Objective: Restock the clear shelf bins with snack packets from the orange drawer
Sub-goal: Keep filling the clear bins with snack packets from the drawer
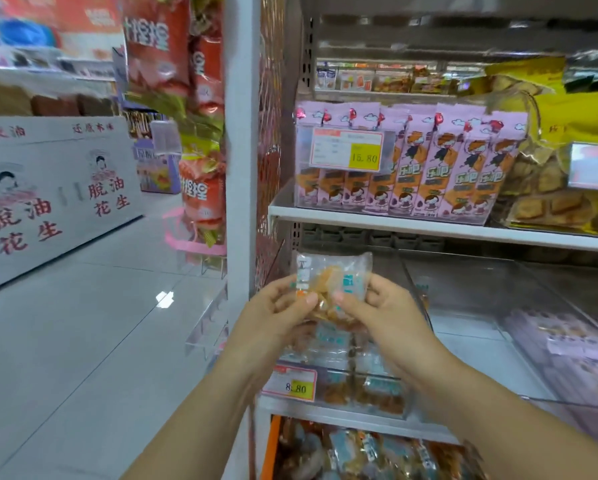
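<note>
A clear snack packet (330, 282) with orange-brown pieces and teal print is held upright in front of the lower shelf. My left hand (277, 310) pinches its left side and my right hand (380, 310) pinches its right side. Just below it stands a clear shelf bin (367, 393) holding similar packets, with an 8.80 price tag on its front. The orange drawer (271, 448) is pulled out at the bottom, full of several more packets (356, 452).
To the right a second clear bin (464, 289) looks nearly bare, and a further one holds pink packets (574, 344). The shelf above carries pink and orange packs (429, 168). A white upright post (240, 150) and hanging red bags stand left; open tiled aisle beyond.
</note>
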